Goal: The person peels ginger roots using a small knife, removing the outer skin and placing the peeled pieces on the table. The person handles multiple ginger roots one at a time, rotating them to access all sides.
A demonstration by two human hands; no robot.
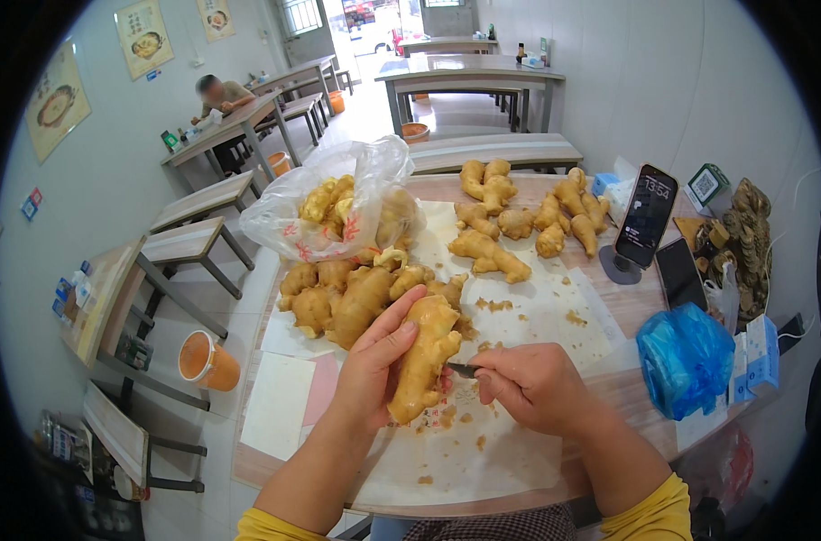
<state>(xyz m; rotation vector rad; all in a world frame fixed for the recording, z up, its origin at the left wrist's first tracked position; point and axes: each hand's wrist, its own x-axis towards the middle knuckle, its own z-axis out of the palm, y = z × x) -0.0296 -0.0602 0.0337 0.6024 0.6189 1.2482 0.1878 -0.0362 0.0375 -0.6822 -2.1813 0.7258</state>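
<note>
A large piece of ginger root (420, 362), mostly pale and scraped, lies in my left hand (377, 358), thumb along its upper edge. Between the fingers and thumb of my right hand (529, 385) is a small dark metal tool (463, 369); its tip meets the right side of the root, and I cannot tell whether it is a knife or a spoon. Just beyond my left hand rests a pile of brownish ginger (360, 304). Paler ginger pieces (492, 255) lie farther back. Scraps of peel (495, 306) are scattered over the paper sheets (478, 466) under my hands.
A plastic bag (377, 216) holding ginger stands at the back left. To the right are a phone on a stand (644, 220), another phone (681, 270), a blue plastic bag (686, 358) and a carved ornament (745, 243). An orange bin (211, 362) stands on the floor; a person (224, 101) sits farther off.
</note>
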